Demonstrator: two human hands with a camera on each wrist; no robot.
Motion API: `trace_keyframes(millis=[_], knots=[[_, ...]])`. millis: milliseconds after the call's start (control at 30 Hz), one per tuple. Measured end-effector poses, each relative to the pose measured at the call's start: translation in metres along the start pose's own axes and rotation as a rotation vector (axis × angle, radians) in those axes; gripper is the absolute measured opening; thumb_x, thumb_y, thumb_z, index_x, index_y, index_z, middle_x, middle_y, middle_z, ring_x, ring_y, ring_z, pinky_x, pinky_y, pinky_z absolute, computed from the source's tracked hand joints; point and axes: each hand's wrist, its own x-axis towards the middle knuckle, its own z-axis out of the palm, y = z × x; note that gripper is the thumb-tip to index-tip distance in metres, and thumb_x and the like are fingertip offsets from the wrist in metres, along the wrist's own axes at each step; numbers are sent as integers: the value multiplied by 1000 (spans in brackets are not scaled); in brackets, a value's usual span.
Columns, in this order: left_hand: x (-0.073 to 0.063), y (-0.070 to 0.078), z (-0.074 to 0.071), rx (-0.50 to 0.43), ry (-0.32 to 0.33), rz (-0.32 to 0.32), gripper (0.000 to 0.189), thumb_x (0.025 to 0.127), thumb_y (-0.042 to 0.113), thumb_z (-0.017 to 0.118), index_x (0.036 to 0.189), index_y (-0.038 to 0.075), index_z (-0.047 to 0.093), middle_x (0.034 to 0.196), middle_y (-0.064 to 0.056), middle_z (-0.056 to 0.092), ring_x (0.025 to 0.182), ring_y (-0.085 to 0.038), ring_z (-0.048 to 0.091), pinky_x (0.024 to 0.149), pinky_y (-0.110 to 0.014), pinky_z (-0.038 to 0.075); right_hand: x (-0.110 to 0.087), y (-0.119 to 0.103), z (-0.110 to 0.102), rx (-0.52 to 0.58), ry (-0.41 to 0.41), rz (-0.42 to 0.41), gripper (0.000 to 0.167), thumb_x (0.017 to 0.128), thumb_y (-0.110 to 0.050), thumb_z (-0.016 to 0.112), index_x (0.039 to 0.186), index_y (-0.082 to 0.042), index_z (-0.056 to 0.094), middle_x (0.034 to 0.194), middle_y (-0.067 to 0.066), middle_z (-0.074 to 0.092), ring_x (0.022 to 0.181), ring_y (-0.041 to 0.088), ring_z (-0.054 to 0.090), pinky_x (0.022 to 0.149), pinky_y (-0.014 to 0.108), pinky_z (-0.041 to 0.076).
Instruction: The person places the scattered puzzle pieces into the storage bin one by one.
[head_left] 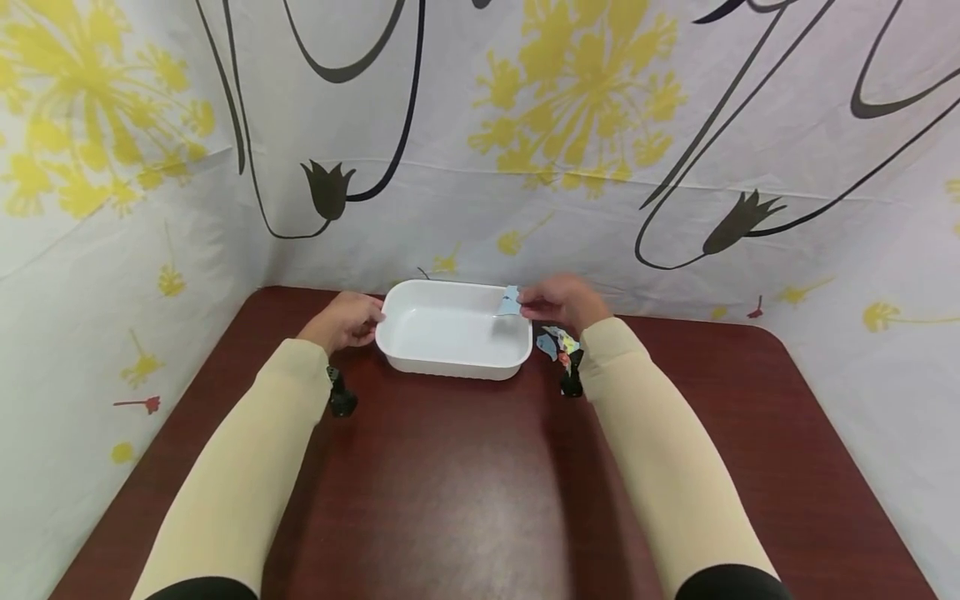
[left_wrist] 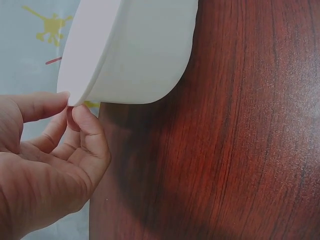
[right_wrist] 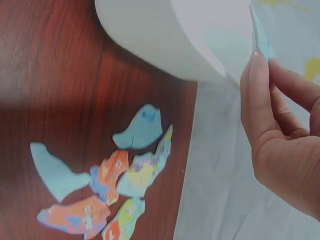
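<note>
A white rectangular plastic basin (head_left: pixel 442 337) stands near the back of the table. My left hand (head_left: pixel 347 321) pinches its left rim between thumb and fingers, as the left wrist view shows close up. Over the basin's right end, my right hand (head_left: pixel 566 302) pinches a flat light blue map puzzle piece (head_left: pixel 509 302). In the right wrist view that piece is seen nearly edge-on. Beside the basin, below the right hand, lie several loose puzzle pieces: a pale blue piece (right_wrist: pixel 140 127), another blue piece (right_wrist: pixel 57 172), an orange piece (right_wrist: pixel 75 216) and multicoloured ones.
The dark red wooden table (head_left: pixel 450 483) ends at the back against a white cloth (head_left: pixel 450 200) printed with yellow and grey flowers. This cloth also hangs along both sides. A black wrist camera (head_left: pixel 342 396) sits on the left wrist.
</note>
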Motion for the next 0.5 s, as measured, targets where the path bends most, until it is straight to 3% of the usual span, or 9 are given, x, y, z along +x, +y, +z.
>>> trace_keyframes(millis=[267,500], knots=[[1,1,-2,-15,1,5,35,97,11,55,132,8,53,110,-9,51,84,-17,54,67,-24,51,8,-6,28,-18,-40,-14,6,90,3,63,95,3,59,73,9,63,60,15,64,66,24,57],[0,1,-2,4,-11,-9,37,97,11,54,133,7,52,112,-10,51,85,-18,54,69,-25,52,16,0,55,3,-12,-48,14,88,1,68,101,5,64,78,10,63,63,16,63,65,26,57]])
